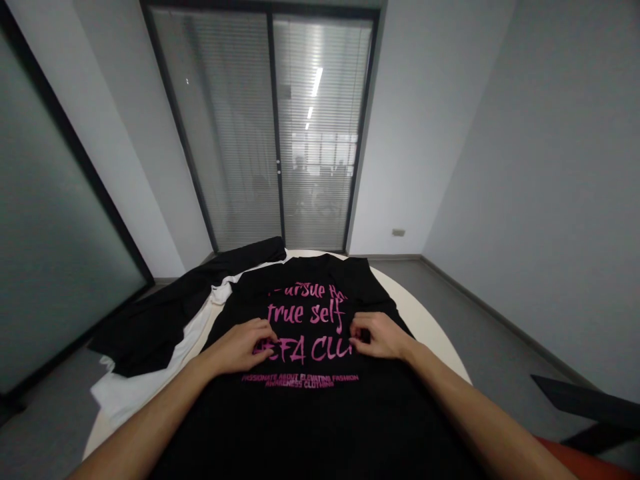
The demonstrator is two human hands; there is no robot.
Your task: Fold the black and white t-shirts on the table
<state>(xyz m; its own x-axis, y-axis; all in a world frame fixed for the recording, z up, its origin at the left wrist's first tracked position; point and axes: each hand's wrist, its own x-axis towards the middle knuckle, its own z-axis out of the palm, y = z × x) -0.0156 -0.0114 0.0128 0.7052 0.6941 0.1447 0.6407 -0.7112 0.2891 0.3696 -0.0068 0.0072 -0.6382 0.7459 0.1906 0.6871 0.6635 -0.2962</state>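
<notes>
A black T-shirt (pixel 310 427) with pink lettering lies spread over the round table, its neck end away from me. My left hand (pixel 247 345) is over the left part of the lettering, fingers bent and the thumb apart from them. On the right side of the print is my right hand (pixel 377 335), also curled, with a gap between thumb and fingers. No cloth shows gripped in either hand. Whether the fingertips touch the shirt or hover just above it, I cannot tell.
Left of the T-shirt lie other black clothes (pixel 155 327) and white clothes (pixel 117 397) in a heap. The pale round table (pixel 430 313) has its edge at the right. Beyond it stands a glass door (pixel 315 147) with blinds. A dark chair part (pixel 585 400) is at lower right.
</notes>
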